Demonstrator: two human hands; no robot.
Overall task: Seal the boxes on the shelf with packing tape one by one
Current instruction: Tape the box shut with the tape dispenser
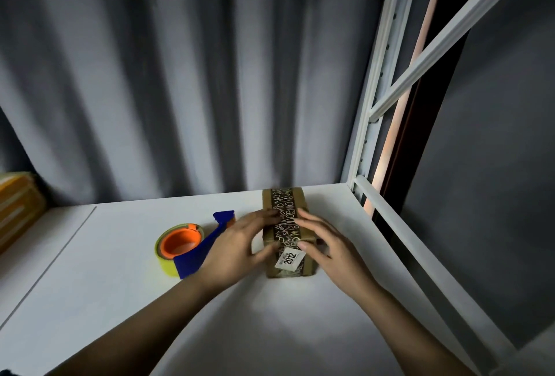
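I have both hands on the small cardboard box [287, 233], which sits on the white shelf [120, 270] toward its right end, near the white upright post [365, 147]; my left hand [237, 248] lies against the box's left side with fingers reaching over the top and thumb on the near edge; my right hand [327, 245] lies on the box's right side, fingers fairly straight across the top, thumb near the front corner; both look pressed flat, not clenched.

A band of dark printed tape [285, 213] already runs lengthwise over the top of the box and down its near face, where a white label [289, 258] reading 2012 sits; so I judge this box taped or nearly so, and I am smoothing the strip down; whether the far end is stuck fast I cannot tell.

The tape dispenser [187, 248], blue handle with an orange hub and a yellowish roll, lies just left of the box, out of my grasp; well to the left of the box, at the shelf's far left, a stack of yellowish boxes [15, 210] shows at the frame's edge; those, I reckon, may yet need sealing.
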